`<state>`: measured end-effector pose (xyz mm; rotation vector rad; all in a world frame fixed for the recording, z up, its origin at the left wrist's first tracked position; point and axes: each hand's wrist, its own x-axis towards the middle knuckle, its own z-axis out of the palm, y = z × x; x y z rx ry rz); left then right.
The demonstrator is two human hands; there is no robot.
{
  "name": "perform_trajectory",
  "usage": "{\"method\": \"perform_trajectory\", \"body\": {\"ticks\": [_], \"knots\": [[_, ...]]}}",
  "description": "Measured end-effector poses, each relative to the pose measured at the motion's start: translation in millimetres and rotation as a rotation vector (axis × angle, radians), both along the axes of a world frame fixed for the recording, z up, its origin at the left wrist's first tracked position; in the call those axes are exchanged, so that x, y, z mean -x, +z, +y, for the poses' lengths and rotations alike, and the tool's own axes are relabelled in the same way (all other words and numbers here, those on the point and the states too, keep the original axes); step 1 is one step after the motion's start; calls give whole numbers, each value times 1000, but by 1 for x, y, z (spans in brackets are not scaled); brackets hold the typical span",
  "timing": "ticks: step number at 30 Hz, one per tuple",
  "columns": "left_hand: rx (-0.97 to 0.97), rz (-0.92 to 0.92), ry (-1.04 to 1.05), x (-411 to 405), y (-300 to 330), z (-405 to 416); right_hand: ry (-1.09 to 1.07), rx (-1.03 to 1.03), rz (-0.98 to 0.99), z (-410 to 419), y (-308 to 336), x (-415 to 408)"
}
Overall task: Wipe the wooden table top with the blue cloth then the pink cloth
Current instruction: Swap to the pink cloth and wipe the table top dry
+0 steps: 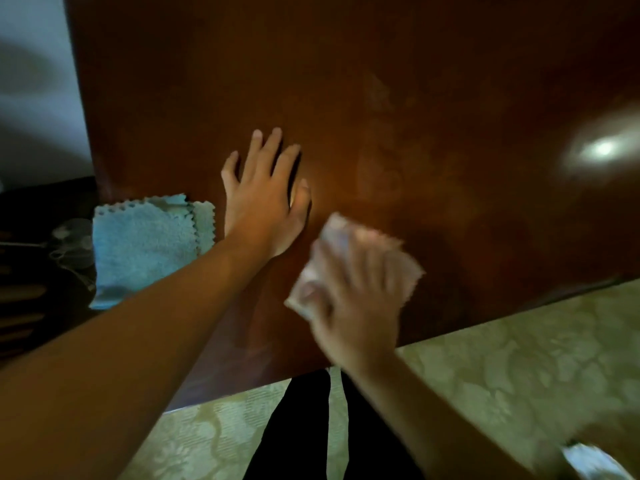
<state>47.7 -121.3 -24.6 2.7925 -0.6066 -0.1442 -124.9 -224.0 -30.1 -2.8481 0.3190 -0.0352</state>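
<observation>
The dark wooden table top [398, 98] fills most of the view. My left hand [265, 199] lies flat on it with straight, spread fingers, left of centre. My right hand [353, 299], blurred by motion, presses the pink cloth [341, 233] onto the wood near the table's front edge; the cloth shows around my fingers, which lie spread over it. The blue cloth [142, 244] lies folded at the table's left edge, just left of my left wrist, partly hanging over the side.
Pale patterned floor [519, 358] runs along the table's front edge. My dark trouser legs [298, 438] stand below it. A bright light reflection [602, 148] shines on the wood at the right. Dark furniture [31, 271] sits left of the table.
</observation>
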Motion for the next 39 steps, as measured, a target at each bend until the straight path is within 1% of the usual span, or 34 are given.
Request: {"method": "perform_trajectory", "body": {"ticks": [2, 4, 5, 6, 7, 10, 12, 13, 18, 20, 22, 23, 25, 26, 28, 29, 31, 33, 35, 37, 39], "knots": [[-41, -25, -18, 2, -6, 0, 125, -34, 14, 31, -1, 15], [-35, -39, -33, 2, -9, 0, 245, -24, 25, 17, -5, 19], [-34, -38, -35, 1, -10, 1, 264, -25, 34, -1, -6, 18], [-39, -39, -34, 1, -11, 1, 232, -20, 51, -25, -6, 13], [-46, -45, -32, 0, -12, 1, 151, 1, 70, -52, -5, 4], [-54, -55, -34, 0, -13, 0, -158, 81, 145, -124, 2, -31], [-49, -55, -26, 0, -13, 0, -268, 87, 156, -129, 5, -52], [-50, -52, -24, -1, -12, 0, -268, 87, 146, -117, 5, -60], [-55, -37, -27, 0, -10, 0, -14, 53, 43, -21, -3, -64], [-37, -39, -29, 1, -9, -1, 75, 57, 21, -27, -5, -61], [-33, -43, -23, 0, -10, -1, 110, 94, 36, -63, 0, -67], [-33, -47, -20, 0, -10, -1, 79, 158, 90, -86, 1, -73], [-37, -65, -23, 1, -12, -1, -45, 283, 264, -136, 4, -87], [-42, -75, -25, 1, -12, -1, -138, 276, 296, -155, 7, -95], [-46, -83, -25, 1, -13, -1, -292, 219, 270, -170, 14, -111], [-45, -81, -24, 1, -13, -2, -274, 241, 268, -163, 15, -117], [-46, -75, -18, 0, -13, -2, -131, 289, 245, -125, 14, -126], [-52, -69, -16, 0, -13, -1, 0, 217, 159, -81, 13, -127], [-54, -68, -18, 1, -12, 0, 67, 138, 101, -56, 10, -124], [-45, -63, -19, 2, -11, -1, 135, 128, 99, -66, 8, -125], [-44, -55, -17, 1, -11, -2, 107, 202, 174, -96, 6, -130]]}}
